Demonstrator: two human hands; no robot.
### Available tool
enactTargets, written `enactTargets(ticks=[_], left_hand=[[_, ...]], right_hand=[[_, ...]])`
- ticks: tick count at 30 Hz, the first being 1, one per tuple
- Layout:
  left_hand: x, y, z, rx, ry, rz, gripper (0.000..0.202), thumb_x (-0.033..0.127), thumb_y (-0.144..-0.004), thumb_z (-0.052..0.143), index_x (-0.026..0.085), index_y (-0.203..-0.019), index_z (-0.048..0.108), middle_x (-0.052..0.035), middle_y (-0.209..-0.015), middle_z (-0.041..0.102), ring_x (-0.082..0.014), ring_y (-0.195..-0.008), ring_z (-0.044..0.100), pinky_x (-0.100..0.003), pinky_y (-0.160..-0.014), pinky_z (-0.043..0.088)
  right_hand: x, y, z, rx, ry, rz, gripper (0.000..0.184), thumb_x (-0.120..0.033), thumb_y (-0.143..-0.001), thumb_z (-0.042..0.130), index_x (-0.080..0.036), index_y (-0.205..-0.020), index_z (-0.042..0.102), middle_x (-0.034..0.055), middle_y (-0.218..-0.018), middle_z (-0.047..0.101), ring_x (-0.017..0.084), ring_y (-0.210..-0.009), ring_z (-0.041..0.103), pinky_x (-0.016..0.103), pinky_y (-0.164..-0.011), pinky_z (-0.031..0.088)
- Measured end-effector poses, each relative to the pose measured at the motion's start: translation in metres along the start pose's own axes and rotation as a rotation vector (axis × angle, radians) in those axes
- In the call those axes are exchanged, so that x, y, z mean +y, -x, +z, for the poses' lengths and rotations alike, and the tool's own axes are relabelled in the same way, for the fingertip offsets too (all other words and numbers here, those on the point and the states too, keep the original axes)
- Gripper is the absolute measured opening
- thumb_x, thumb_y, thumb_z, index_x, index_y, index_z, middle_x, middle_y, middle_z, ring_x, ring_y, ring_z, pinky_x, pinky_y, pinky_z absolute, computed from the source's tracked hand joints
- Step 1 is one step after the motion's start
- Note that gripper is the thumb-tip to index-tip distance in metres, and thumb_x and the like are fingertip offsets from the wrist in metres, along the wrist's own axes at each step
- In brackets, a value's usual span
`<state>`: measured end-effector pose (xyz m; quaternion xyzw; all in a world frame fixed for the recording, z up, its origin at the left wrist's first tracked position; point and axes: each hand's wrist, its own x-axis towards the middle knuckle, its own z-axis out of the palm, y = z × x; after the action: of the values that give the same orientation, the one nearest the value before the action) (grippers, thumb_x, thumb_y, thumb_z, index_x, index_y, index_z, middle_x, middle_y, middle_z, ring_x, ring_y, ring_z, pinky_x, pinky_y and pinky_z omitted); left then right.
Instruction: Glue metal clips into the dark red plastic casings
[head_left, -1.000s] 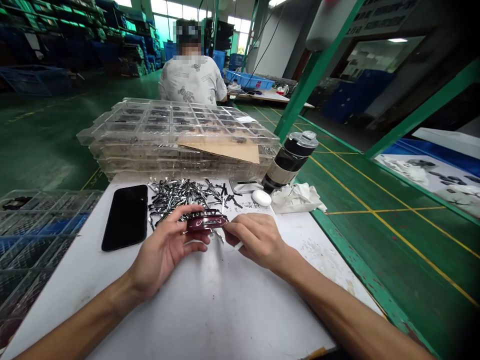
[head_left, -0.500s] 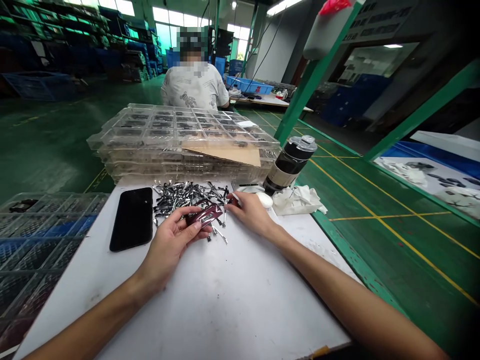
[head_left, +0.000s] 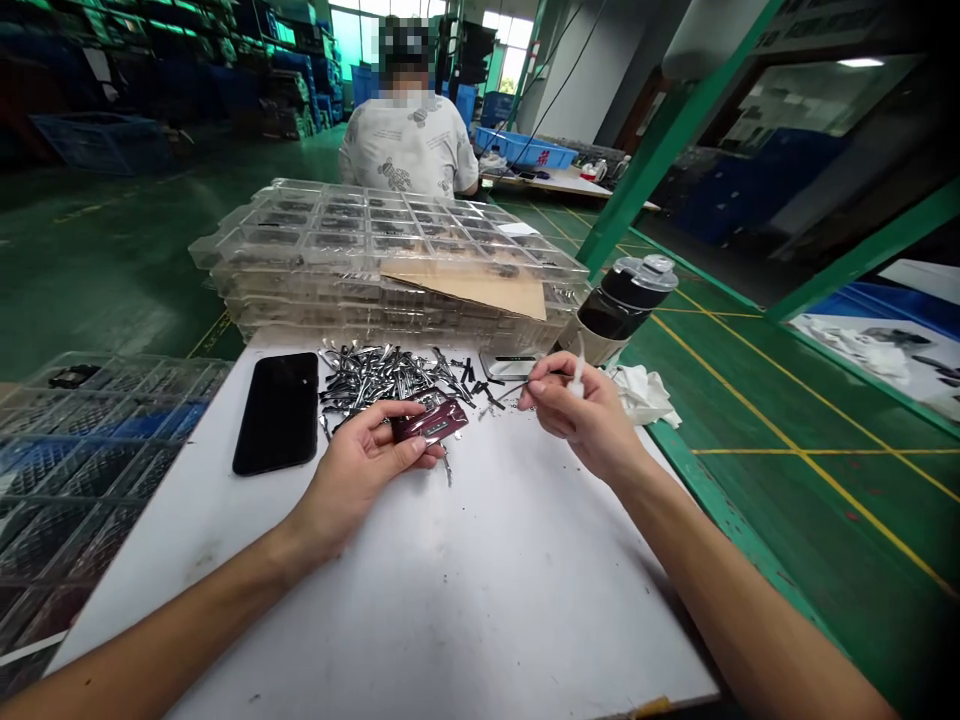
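My left hand [head_left: 375, 445] is closed round a glossy dark red piece [head_left: 442, 422], which looks like a hair clip top, with a small dark strip on its upper face. To its right, my right hand [head_left: 581, 405] is raised over the table with fingers curled. A small white nozzle bottle [head_left: 577, 385] is in that hand, its thin tip pointing up; the rest is hidden by the fingers. A thin dark rod [head_left: 517, 386] shows at the right fingertips. Behind my left hand lies a heap of silvery metal clips [head_left: 382, 375], with several black pieces [head_left: 480, 380] beside it.
A black phone [head_left: 276, 415] lies on the white table [head_left: 450, 610]. Stacked clear compartment boxes [head_left: 337, 225] with cardboard [head_left: 472, 290] stand behind the heap. A dark bottle [head_left: 626, 300] and white cloth [head_left: 645, 395] are at right. A person [head_left: 409, 145] sits ahead; more compartment trays [head_left: 97, 490] lie left.
My right hand has moved right and up from the heap, and the nozzle now points upward. My left hand has tilted the dark red piece. The view has shifted slightly.
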<state>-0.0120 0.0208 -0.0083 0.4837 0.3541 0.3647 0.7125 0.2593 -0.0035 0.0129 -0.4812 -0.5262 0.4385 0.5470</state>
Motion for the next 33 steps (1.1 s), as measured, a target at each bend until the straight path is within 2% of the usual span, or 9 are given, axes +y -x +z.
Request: enactTargets(ticks=[3, 7, 12, 18, 21, 24, 33], left_hand=[[-0.002, 0.000, 0.000, -0.014, -0.009, 0.015, 0.036, 0.029, -0.089, 0.076, 0.017, -0.120, 0.061, -0.0052, -0.099, 0.078, -0.0171, -0.093, 0.075, -0.032, -0.092, 0.059], [-0.003, 0.000, 0.001, -0.036, -0.044, 0.039, 0.036, 0.028, -0.089, 0.076, 0.017, -0.120, 0.061, -0.0055, -0.100, 0.078, -0.0172, -0.091, 0.075, -0.031, -0.089, 0.061], [-0.003, 0.001, 0.000, -0.086, -0.081, 0.083, 0.036, 0.029, -0.089, 0.076, 0.017, -0.119, 0.060, -0.0066, -0.104, 0.078, -0.0187, -0.092, 0.077, -0.031, -0.089, 0.062], [-0.001, 0.001, 0.001, -0.101, -0.081, 0.123, 0.035, 0.027, -0.089, 0.075, 0.016, -0.119, 0.061, -0.0068, -0.103, 0.077, -0.0183, -0.091, 0.077, -0.030, -0.089, 0.062], [-0.002, 0.001, 0.001, -0.113, -0.086, 0.117, 0.035, 0.025, -0.090, 0.075, 0.016, -0.120, 0.061, -0.0069, -0.104, 0.077, -0.0185, -0.091, 0.077, -0.031, -0.090, 0.062], [-0.003, 0.001, 0.001, -0.136, -0.082, 0.116, 0.035, 0.025, -0.088, 0.076, 0.016, -0.119, 0.061, -0.0072, -0.105, 0.077, -0.0190, -0.091, 0.077, -0.031, -0.090, 0.062], [-0.004, 0.006, 0.003, -0.218, -0.079, 0.111, 0.036, 0.022, -0.087, 0.077, 0.019, -0.119, 0.062, -0.0049, -0.110, 0.075, -0.0188, -0.096, 0.077, -0.029, -0.093, 0.061]], right_hand=[[-0.006, 0.006, 0.003, -0.048, -0.164, -0.018, 0.012, -0.025, -0.091, 0.069, -0.017, -0.089, 0.059, 0.0049, -0.074, 0.072, 0.003, -0.040, 0.029, 0.021, -0.041, 0.019], [-0.003, 0.012, 0.016, -0.119, -0.174, -0.024, 0.018, -0.026, -0.092, 0.071, -0.017, -0.082, 0.059, 0.0014, -0.063, 0.066, 0.003, -0.040, 0.032, 0.019, -0.039, 0.020], [0.006, 0.017, 0.026, -0.225, -0.178, 0.000, 0.016, -0.025, -0.093, 0.071, -0.018, -0.086, 0.059, 0.0008, -0.066, 0.066, 0.004, -0.043, 0.036, 0.017, -0.040, 0.022], [0.005, 0.016, 0.021, -0.323, -0.234, 0.021, 0.011, -0.020, -0.096, 0.067, -0.023, -0.098, 0.056, -0.0012, -0.065, 0.068, 0.003, -0.042, 0.034, 0.017, -0.041, 0.023], [0.004, 0.016, 0.019, -0.386, -0.220, 0.061, 0.011, -0.020, -0.098, 0.064, -0.023, -0.107, 0.058, 0.0011, -0.070, 0.071, 0.003, -0.042, 0.034, 0.017, -0.042, 0.025], [0.007, 0.016, 0.020, -0.460, -0.150, 0.091, 0.009, -0.023, -0.098, 0.064, -0.018, -0.106, 0.066, 0.0048, -0.073, 0.072, 0.003, -0.044, 0.037, 0.018, -0.041, 0.025], [0.010, 0.014, 0.023, -0.390, -0.127, 0.121, 0.009, -0.023, -0.096, 0.068, -0.016, -0.100, 0.069, 0.0015, -0.068, 0.066, 0.003, -0.044, 0.032, 0.017, -0.039, 0.019]])
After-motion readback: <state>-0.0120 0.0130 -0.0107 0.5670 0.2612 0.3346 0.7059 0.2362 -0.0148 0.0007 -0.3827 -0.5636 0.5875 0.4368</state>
